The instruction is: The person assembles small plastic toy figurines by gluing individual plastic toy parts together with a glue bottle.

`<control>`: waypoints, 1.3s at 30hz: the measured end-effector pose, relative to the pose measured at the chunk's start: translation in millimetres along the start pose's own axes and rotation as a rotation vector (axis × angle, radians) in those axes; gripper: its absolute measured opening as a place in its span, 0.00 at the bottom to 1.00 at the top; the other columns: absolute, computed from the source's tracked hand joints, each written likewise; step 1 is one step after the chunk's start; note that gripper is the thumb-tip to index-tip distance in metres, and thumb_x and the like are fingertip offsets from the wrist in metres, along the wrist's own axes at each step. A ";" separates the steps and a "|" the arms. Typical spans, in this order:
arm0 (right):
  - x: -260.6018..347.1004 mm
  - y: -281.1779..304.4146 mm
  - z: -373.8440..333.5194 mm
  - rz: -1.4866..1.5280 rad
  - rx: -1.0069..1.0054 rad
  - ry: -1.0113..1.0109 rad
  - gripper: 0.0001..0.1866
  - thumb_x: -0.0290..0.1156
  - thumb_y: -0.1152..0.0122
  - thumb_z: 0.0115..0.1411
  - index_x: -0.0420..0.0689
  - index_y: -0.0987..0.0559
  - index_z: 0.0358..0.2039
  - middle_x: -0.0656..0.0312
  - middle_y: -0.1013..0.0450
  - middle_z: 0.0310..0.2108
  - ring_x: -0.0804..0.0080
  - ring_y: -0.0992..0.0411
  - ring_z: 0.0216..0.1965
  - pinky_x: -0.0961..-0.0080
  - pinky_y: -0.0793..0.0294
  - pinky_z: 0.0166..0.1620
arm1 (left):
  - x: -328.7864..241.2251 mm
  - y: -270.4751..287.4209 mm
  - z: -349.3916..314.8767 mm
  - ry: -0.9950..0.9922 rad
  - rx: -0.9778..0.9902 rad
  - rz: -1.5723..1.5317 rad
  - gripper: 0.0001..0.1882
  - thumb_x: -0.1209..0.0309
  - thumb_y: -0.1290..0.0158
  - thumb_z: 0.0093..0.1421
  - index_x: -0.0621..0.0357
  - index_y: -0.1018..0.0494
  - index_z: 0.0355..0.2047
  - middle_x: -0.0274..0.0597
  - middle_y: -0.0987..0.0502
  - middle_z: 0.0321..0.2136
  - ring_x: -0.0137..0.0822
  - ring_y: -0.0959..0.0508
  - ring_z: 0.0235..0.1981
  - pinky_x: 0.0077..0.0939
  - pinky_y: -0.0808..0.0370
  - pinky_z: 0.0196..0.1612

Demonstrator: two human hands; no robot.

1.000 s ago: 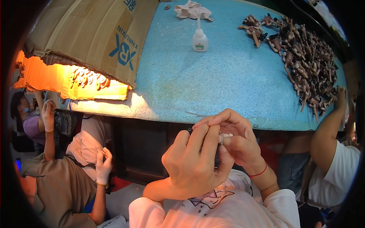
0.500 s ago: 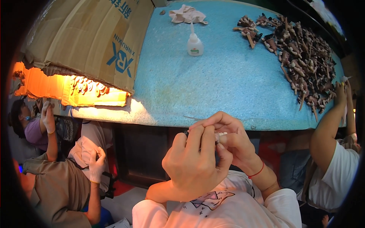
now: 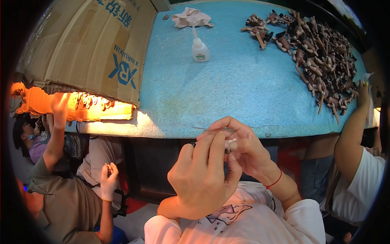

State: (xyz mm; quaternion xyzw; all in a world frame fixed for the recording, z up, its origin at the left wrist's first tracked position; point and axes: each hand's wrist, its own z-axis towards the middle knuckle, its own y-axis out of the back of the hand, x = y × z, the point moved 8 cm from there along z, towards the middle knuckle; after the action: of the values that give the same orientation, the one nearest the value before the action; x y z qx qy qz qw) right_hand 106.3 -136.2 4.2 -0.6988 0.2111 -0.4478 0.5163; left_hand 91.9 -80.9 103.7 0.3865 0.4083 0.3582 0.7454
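Observation:
Above my lap, just off the table's near edge, my two hands are together around a small white-and-dark figurine piece. Most of it is hidden by fingers; only pale bumps and a dark rounded part show. My left hand is in front, its fingers bent over the piece and its thumb near the lower side. Behind it, my right hand pinches the piece between thumb and fingers, a red string at the wrist. A thin rod shows at the table edge beside my fingertips.
On the blue tabletop stand a white squeeze bottle and a crumpled cloth. Figurines with wooden sticks form a pile at right. A cardboard box covers a brightly lit tray at left. Co-workers sit on both sides.
My hands stay on the piece, with slightly shifted fingers. The left co-worker's bare hand has risen to the lit tray; their gloved hand now shows small pieces. The view has shifted slightly.

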 end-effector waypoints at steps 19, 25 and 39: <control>20.8 -2.0 -4.9 -0.357 -0.090 0.195 0.19 0.22 0.49 0.48 0.37 0.35 0.43 0.49 0.32 0.44 0.66 0.33 0.47 0.71 0.34 0.51 | 4.2 1.2 0.4 -0.039 -0.046 -0.200 0.18 0.76 0.47 0.38 0.59 0.27 0.34 0.37 0.25 0.30 0.37 0.32 0.18 0.24 0.34 0.20; 23.3 -4.3 -9.1 -0.420 0.053 0.302 0.23 0.18 0.52 0.47 0.37 0.37 0.47 0.57 0.36 0.44 0.71 0.37 0.49 0.74 0.36 0.51 | 3.8 -9.8 -0.5 -0.008 -0.109 -0.370 0.15 0.78 0.48 0.41 0.65 0.27 0.33 0.47 0.25 0.28 0.41 0.25 0.27 0.26 0.31 0.28; 16.7 -23.6 -9.9 -0.556 0.053 0.336 0.25 0.20 0.52 0.49 0.40 0.39 0.50 0.59 0.38 0.45 0.73 0.41 0.51 0.76 0.37 0.50 | 13.0 -7.5 -14.8 0.047 -0.179 -0.607 0.13 0.81 0.54 0.49 0.69 0.29 0.37 0.47 0.25 0.35 0.38 0.26 0.38 0.28 0.30 0.44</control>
State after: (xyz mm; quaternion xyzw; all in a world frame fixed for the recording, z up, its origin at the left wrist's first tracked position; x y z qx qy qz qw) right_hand 102.5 -145.3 33.2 -0.6323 0.0827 -0.6859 0.3505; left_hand 85.8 -69.0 87.5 0.1714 0.4890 0.1626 0.8397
